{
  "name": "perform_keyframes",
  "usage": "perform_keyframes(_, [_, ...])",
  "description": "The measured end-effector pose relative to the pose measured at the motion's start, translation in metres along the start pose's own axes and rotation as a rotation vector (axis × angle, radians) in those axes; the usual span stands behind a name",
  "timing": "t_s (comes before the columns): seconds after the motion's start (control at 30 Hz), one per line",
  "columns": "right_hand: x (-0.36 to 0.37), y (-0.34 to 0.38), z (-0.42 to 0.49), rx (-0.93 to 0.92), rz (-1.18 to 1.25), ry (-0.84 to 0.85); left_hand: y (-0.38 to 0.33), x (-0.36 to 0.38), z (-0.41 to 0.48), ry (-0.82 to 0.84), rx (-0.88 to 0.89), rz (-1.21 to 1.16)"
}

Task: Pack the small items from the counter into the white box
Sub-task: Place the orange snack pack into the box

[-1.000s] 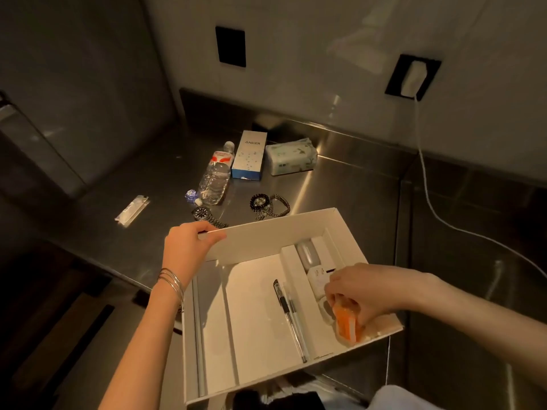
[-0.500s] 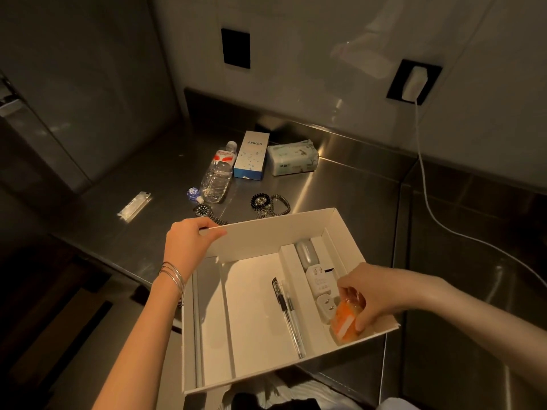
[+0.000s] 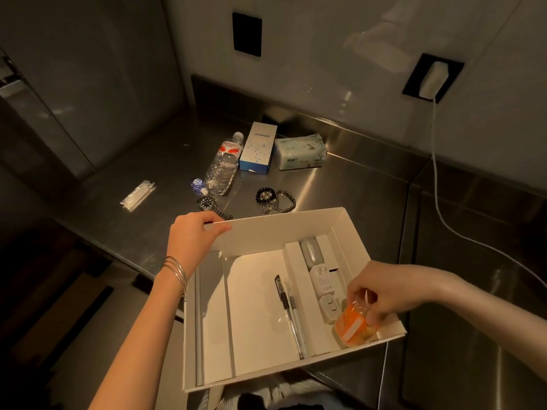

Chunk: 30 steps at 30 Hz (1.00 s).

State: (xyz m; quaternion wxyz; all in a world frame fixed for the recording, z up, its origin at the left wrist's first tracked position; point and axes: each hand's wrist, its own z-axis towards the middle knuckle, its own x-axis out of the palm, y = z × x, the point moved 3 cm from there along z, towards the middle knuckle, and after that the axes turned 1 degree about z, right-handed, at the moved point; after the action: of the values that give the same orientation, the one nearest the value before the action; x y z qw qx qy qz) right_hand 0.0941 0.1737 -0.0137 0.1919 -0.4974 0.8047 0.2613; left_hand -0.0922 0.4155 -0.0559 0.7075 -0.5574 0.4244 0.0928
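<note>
The white box juts over the counter's front edge. My left hand grips its far left rim. My right hand pinches the top of a small orange packet in the near right corner of the box. Along the right compartment lie a grey mouse-like item and two white plug adapters. A clear pen lies in the middle section. On the counter beyond are a wristwatch, a heap of bracelets and a small blue item.
A water bottle, a blue-and-white Anker carton and a tissue pack lie near the back wall. A clear wrapped stick rests far left. A white cable hangs from a wall charger across the right counter.
My right hand has lifted off the adapters and shifted the orange packet toward the box's near right corner, now holding it by the top. My left hand has stayed on the rim.
</note>
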Motion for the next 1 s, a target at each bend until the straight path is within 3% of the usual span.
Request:
perform_keyframes(0.27, [-0.003, 0.009, 0.016, -0.027, 0.007, 0.022, -0.001, -0.001, 0.0, -0.001, 0.001, 0.003])
perform_keyframes(0.43, [0.013, 0.019, 0.012, -0.148, -0.253, -0.083, 0.0, 0.0, 0.0, -0.006, 0.003, 0.007])
perform_keyframes(0.73, [0.016, 0.015, 0.006, -0.14, -0.146, -0.076, 0.002, 0.0, 0.001, 0.004, -0.004, 0.003])
perform_keyframes(1.0, [0.021, 0.031, 0.015, -0.179, -0.493, 0.006, 0.001, -0.001, 0.0, 0.007, 0.0, 0.0])
